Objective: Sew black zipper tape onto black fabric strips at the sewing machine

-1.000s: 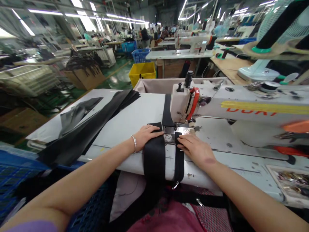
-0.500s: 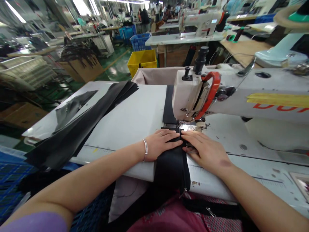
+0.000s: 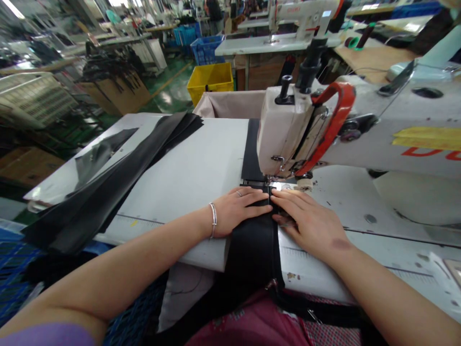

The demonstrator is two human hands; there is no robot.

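My left hand lies flat on a wide black fabric strip, its fingers stretched toward the strip's right edge. Along that edge runs a narrow black zipper, with metal pulls near my lap. My right hand rests with extended fingertips on the zipper's upper end, its thumb lower down and partly hidden. Both sets of fingertips almost meet just in front of the needle area of the white sewing machine. Behind the needle, another black strip extends away across the table.
Several dark strips lie across the left of the white sewing table. A blue crate stands at lower left. Beyond the table are a fabric-lined bin, a yellow bin and another sewing machine.
The wide strip and the zipper, apart one second ago, now lie edge to edge. My left hand has moved right beside my right hand. The view has tilted down and come closer.
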